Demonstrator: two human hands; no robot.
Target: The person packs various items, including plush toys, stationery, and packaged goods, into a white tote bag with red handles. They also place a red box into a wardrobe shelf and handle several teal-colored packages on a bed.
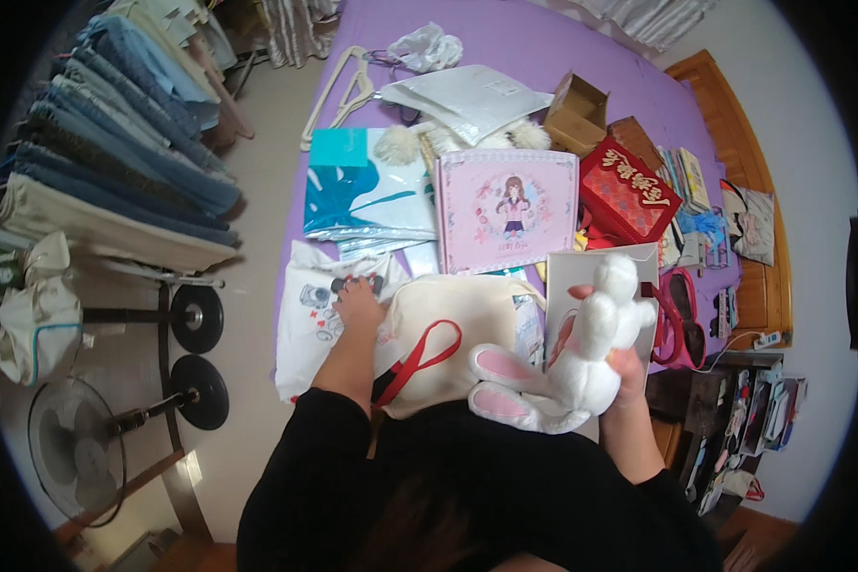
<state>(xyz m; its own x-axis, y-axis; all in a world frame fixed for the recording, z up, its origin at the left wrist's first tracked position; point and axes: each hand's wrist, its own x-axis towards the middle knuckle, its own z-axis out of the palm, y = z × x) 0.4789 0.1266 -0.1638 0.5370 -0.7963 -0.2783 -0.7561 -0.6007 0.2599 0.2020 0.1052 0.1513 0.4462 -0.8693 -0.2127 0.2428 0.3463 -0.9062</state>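
Observation:
My right hand [623, 372] grips a white plush rabbit [585, 372] with pink-lined ears, which hangs head down over the near right edge of the bed. My left hand [361, 300] reaches onto a white printed cloth bag [307, 336]; its fingers lie over a small dark object [372, 284], and whether they grip it is not clear. Between my hands lies a cream canvas bag [472, 329] with a red strap loop [440, 339]. Behind the rabbit is a flat pale board or box [565, 275]. A pink illustrated box [508, 211] sits beyond the canvas bag.
The purple-covered bed [543, 36] bears blue-and-white plastic-wrapped packages [372, 193], white mailer bags [472, 96], hangers [354, 86], an open cardboard box [575, 114] and a red gift box [629, 189]. To the left are hanging jeans [129, 150] and a fan [79, 450]; a shelf [743, 422] stands right.

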